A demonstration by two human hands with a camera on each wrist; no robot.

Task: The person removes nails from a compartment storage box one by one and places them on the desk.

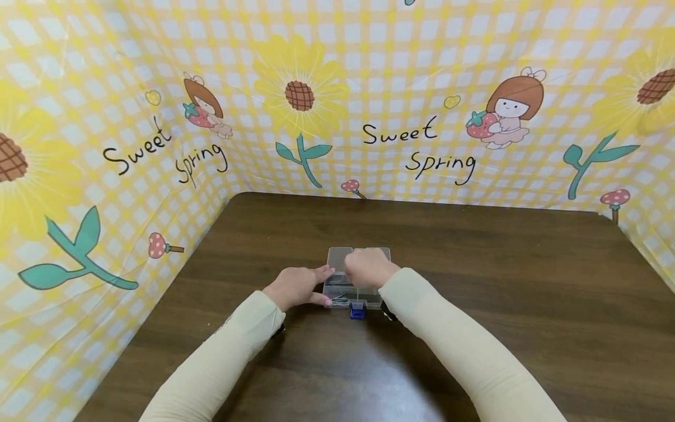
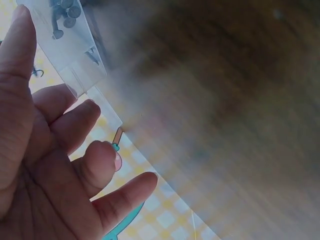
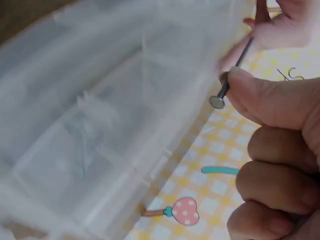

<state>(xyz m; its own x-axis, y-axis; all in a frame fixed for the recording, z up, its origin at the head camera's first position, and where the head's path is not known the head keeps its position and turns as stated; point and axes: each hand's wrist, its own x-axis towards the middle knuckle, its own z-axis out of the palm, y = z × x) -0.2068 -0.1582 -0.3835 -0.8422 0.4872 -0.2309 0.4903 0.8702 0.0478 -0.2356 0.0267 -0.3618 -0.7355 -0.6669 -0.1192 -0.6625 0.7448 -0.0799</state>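
One dark grey metal nail with a flat, round, lighter head (image 3: 217, 102), pinched between thumb and index of the right hand (image 1: 369, 268); remaining fingers curled into the palm. Shaft is straight and slim, slanted in the right wrist view, head at the lower end. It's up in the hand by the box; the head view can't see it, right hand covers it. Exact height over the box: can't tell.

Left hand (image 1: 297, 287): fingers apart and loosely bent, thumb and index tips touching the left side of the box, nothing lifted.

Clear plastic compartment box (image 1: 369, 297) sits on the dark brown wood-grain table (image 1: 474, 252), lid (image 1: 339, 258) raised at the far side. Blue plastic latch (image 1: 357, 312) on the near edge. Loose metal nails (image 1: 340, 298) lie in the near-left compartment; left wrist view shows round heads through the plastic. Contents at far left are dark, too small to identify.

In the way: right hand blocks the box's far-right part; box interior is blurry in the right wrist view. Cream long sleeves (image 1: 459, 334) cover both forearms. Yellow-and-white checked cloth (image 1: 390, 76) behind and at the sides, printed with sunflowers and "Sweet Spring".
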